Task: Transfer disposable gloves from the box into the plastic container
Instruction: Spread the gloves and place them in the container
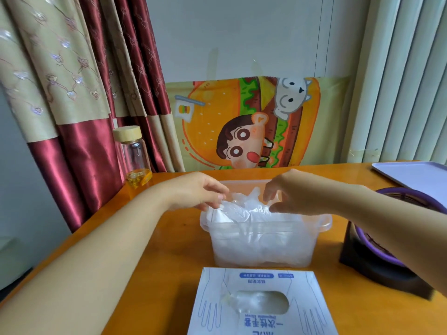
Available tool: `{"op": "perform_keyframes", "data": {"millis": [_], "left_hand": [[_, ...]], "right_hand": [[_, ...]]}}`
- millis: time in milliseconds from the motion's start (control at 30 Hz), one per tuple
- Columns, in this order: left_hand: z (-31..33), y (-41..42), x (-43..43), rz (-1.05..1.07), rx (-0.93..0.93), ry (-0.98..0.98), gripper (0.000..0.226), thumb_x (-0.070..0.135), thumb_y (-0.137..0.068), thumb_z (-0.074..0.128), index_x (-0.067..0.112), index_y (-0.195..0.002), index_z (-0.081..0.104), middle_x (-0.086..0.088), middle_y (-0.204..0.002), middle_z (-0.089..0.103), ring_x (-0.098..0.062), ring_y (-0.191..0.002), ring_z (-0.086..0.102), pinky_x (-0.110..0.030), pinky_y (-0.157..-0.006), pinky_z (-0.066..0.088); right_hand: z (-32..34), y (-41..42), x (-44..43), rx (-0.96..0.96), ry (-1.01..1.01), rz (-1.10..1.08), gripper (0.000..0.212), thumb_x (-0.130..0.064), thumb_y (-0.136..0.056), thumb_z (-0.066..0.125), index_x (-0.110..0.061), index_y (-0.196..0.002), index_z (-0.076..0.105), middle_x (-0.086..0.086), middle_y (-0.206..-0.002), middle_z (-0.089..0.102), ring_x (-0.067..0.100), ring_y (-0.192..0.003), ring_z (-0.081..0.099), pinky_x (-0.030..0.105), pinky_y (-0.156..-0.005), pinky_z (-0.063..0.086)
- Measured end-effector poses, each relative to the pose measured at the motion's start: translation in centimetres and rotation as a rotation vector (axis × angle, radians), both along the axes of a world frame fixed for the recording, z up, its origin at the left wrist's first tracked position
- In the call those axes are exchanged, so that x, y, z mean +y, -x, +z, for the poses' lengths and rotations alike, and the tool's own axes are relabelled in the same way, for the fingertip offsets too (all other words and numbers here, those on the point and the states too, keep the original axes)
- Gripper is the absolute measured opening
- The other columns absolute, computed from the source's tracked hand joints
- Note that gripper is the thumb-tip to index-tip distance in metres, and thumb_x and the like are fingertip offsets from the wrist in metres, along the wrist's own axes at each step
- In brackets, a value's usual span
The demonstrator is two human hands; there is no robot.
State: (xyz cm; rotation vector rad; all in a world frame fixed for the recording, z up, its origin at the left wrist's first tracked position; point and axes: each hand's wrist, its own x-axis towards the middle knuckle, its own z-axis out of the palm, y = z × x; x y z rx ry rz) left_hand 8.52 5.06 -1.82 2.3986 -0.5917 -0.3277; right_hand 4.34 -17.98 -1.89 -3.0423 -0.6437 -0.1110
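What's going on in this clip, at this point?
A person is working over a clear plastic container on a table. The left hand and right hand both pinch a bunch of clear gloves at the container's open top, where the bunch sits partly above the rim. The container already looks well filled. The box lies nearer the camera, with a few more visible through its oval opening.

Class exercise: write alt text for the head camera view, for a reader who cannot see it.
A person's left hand and right hand pinch a bunch of disposable gloves at the mouth of a translucent plastic container on an orange table. A white glove box with an oval opening lies nearer the camera.
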Motion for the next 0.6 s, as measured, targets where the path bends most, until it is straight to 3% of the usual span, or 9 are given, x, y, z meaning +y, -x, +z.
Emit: {"op": "perform_keyframes", "data": {"millis": [67,133,267,367,467,533,600], "left_hand": [[-0.5,0.6,0.8,0.095,-0.041,0.053,0.028,0.026,-0.095,0.058,0.027,-0.123,0.062,0.007,-0.102,0.069,-0.008,-0.091,0.065,-0.018,-0.07,0.05],[-1.0,1.2,1.4,0.176,-0.094,0.087,0.027,0.027,-0.096,0.056,0.026,-0.122,0.062,0.006,-0.1,0.068,-0.009,-0.087,0.063,-0.019,-0.067,0.047],[-2.1,3.5,1.9,0.201,-0.211,0.167,0.017,0.026,-0.096,0.055,0.027,-0.111,0.065,0.01,-0.09,0.065,-0.004,-0.072,0.057,-0.016,-0.06,0.042],[-3.5,6.1,2.3,0.042,-0.081,0.132,0.012,0.026,-0.09,0.064,0.031,-0.101,0.066,0.013,-0.086,0.064,0.003,-0.068,0.058,-0.01,-0.061,0.044],[-5.2,8.0,2.3,-0.147,0.054,-0.21,0.046,0.034,-0.082,0.073,0.04,-0.124,0.055,0.021,-0.121,0.056,0.004,-0.107,0.054,-0.013,-0.089,0.042],[-6.2,8.7,2.0,-0.216,0.039,-0.445,0.075,0.042,-0.08,0.074,0.039,-0.144,0.035,0.02,-0.145,0.035,-0.003,-0.131,0.036,-0.02,-0.105,0.033],[-6.8,8.9,1.6,-0.246,0.045,-0.544,0.083,0.046,-0.081,0.071,0.038,-0.149,0.024,0.016,-0.157,0.015,-0.009,-0.142,0.021,-0.026,-0.111,0.023]], "right_hand": [[0.5,2.3,0.9,-0.019,-0.031,0.067,0.024,-0.033,-0.09,0.061,-0.029,-0.113,0.064,-0.023,-0.099,0.058,-0.01,-0.071,0.049,0.004,-0.066,0.039],[0.2,4.6,1.7,0.009,-0.009,0.137,0.019,-0.033,-0.092,0.059,-0.034,-0.109,0.066,-0.027,-0.088,0.054,-0.011,-0.07,0.049,0.004,-0.068,0.041],[-2.6,7.0,2.3,0.183,0.087,0.226,0.024,-0.03,-0.094,0.056,-0.033,-0.116,0.064,-0.015,-0.112,0.063,-0.003,-0.085,0.049,0.004,-0.065,0.035],[-5.4,7.5,2.6,0.269,0.16,0.239,0.035,-0.029,-0.093,0.057,-0.036,-0.127,0.057,-0.008,-0.123,0.054,0.003,-0.094,0.045,0.007,-0.071,0.034],[-6.5,7.5,3.0,0.262,0.169,0.256,0.043,-0.03,-0.092,0.059,-0.041,-0.133,0.051,-0.007,-0.123,0.046,0.014,-0.106,0.049,0.019,-0.082,0.039],[-6.9,7.3,3.3,0.246,0.157,0.278,0.045,-0.03,-0.092,0.06,-0.041,-0.134,0.05,-0.007,-0.124,0.044,0.015,-0.106,0.05,0.018,-0.08,0.037],[-7.4,7.0,3.8,0.235,0.153,0.3,0.043,-0.028,-0.092,0.059,-0.04,-0.133,0.052,-0.007,-0.126,0.044,0.014,-0.108,0.048,0.014,-0.078,0.036]]}}
